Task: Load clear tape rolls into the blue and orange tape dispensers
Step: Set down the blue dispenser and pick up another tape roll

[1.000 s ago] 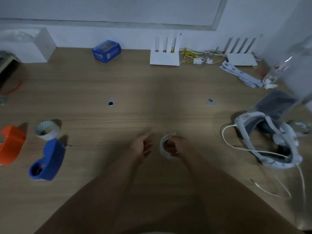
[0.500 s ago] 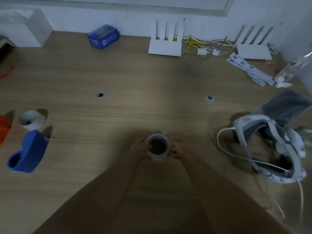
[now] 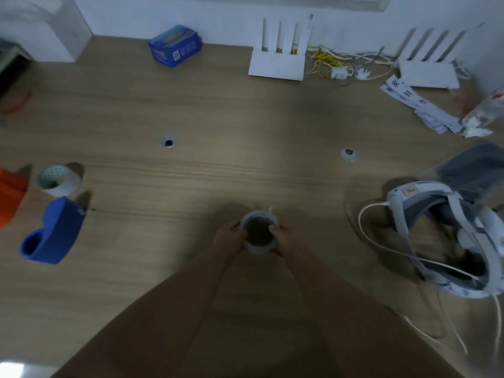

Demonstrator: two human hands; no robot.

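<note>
I hold a clear tape roll (image 3: 259, 248) over the middle of the wooden table, its hole facing up at me. My left hand (image 3: 227, 238) grips its left rim and my right hand (image 3: 283, 240) grips its right rim; a loose tape end sticks up at the roll's far side. The blue tape dispenser (image 3: 53, 231) lies at the left. Beyond it sits a second tape roll (image 3: 60, 180). The orange tape dispenser (image 3: 11, 196) is cut off by the left edge.
A white headset (image 3: 447, 236) with a white cable lies at the right. At the back stand a blue box (image 3: 174, 46), two white routers (image 3: 276, 62) and loose papers (image 3: 417, 105). Two cable holes mark the table (image 3: 245, 118).
The roll has turned from on edge in my right hand to hole-up, and both hands now grip it. The view has shifted slightly.
</note>
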